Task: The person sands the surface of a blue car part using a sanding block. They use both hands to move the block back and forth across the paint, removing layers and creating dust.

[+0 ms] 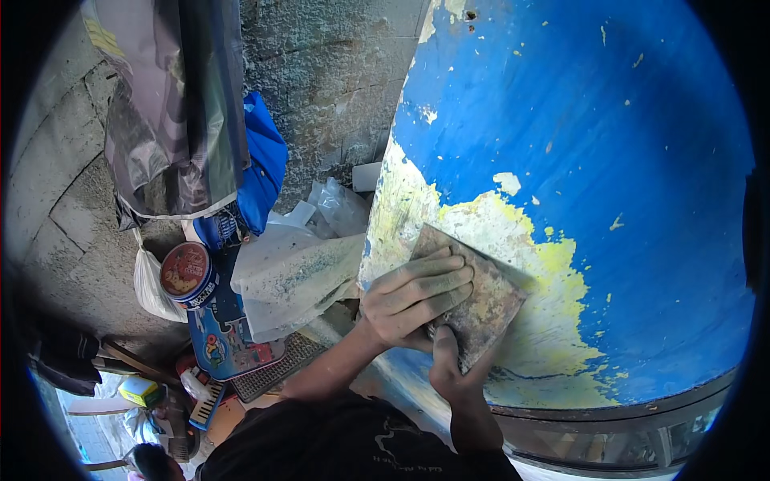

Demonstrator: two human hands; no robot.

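Note:
A large curved blue panel (642, 160) fills the right side, its paint worn through to white and yellow patches (553, 272). Against the worn patch lies a scuffed brown square sheet (489, 297), too stained for its material to be told. My left hand (417, 297) is closed over its left part, fingers stretched side by side across the face. At its lower edge my right hand (453, 361) grips with the thumb on the near face; the other right fingers are hidden behind the sheet.
To the left, a grey plastic covering (176, 104) and a blue bag (265, 160) hang by the rough block wall (321, 80). Below them are a round tub (186, 272), a dusty translucent sheet (297, 272), a printed board (233, 345) and a toy keyboard (207, 405). Another person's head (152, 461) shows at lower left.

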